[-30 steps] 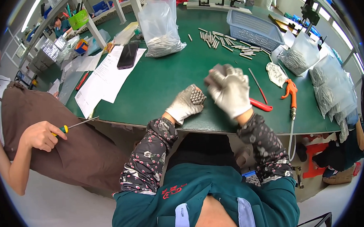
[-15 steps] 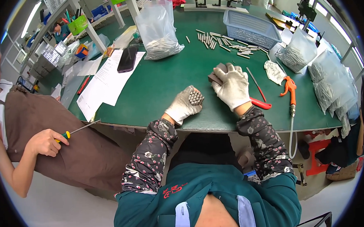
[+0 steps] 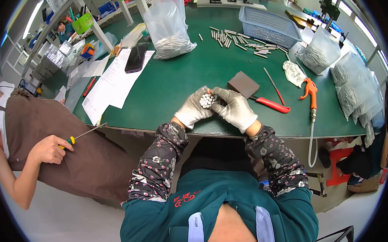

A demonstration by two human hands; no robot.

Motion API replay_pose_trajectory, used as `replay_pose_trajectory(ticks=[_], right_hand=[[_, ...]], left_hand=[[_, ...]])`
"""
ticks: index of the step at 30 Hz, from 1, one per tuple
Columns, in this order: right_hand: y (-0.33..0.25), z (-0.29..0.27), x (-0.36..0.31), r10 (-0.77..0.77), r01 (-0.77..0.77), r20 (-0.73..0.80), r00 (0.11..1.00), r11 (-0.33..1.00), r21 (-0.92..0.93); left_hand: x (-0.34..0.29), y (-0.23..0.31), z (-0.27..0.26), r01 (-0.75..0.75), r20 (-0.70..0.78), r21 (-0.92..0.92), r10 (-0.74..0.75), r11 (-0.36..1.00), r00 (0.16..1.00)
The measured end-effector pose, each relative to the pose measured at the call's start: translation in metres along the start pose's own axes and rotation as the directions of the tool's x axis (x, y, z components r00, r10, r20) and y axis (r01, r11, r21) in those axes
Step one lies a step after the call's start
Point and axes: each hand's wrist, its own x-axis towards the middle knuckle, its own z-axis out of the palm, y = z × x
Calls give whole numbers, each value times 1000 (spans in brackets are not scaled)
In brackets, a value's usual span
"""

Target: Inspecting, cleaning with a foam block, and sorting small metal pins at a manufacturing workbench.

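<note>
Near the table's front edge my left hand (image 3: 192,110), in a whitish glove, is closed round a bundle of short metal pins (image 3: 207,101), their round ends facing up. My right hand (image 3: 237,110), gloved alike, grips the right side of this bundle with thumb and fingers; its fingertips are partly hidden. A grey-brown block (image 3: 243,84), like a sanding block, lies on the table just beyond my right hand. Beside the block is a red-handled tool (image 3: 273,105), its head end under or behind the block. Further right lies a slim tool with a red grip (image 3: 279,95).
Loose metal pins (image 3: 225,38) lie by a blue basket (image 3: 270,27). Bags of pins stand at the back (image 3: 169,35) and right (image 3: 319,55). An orange air gun (image 3: 312,94) has a hanging hose. Left are papers (image 3: 102,97), a phone (image 3: 136,58) and a person holding a screwdriver (image 3: 69,143).
My right hand has let go of the grey-brown block, leaving it on the table, and has moved left and nearer to take hold of the pin bundle in my left hand.
</note>
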Motion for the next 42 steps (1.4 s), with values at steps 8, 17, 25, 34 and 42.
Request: replay_pose_trajectory(ticks=[8,17,25,34,42], right_hand=[[6,20,3,168,-158,-31,985,965,211],[15,26,6,293,-311,107,950,862,401],[14,27,6,291,-303,99,952,833,462],[9,21,5,298,-311,99,949,850,425],[11,18,0,301,-318,105,948,864,390]], left_hand=[[0,6,-7,12,-28,50,-11,999,1000],[-1,11,-9,18,1,-100,-18,995,1000],[1,6,-13,7,26,-51,-6,999,1000],[6,3,-9,9,-31,13,-8,1000,999],[2,8,-1,2,-55,59,2,998,998]])
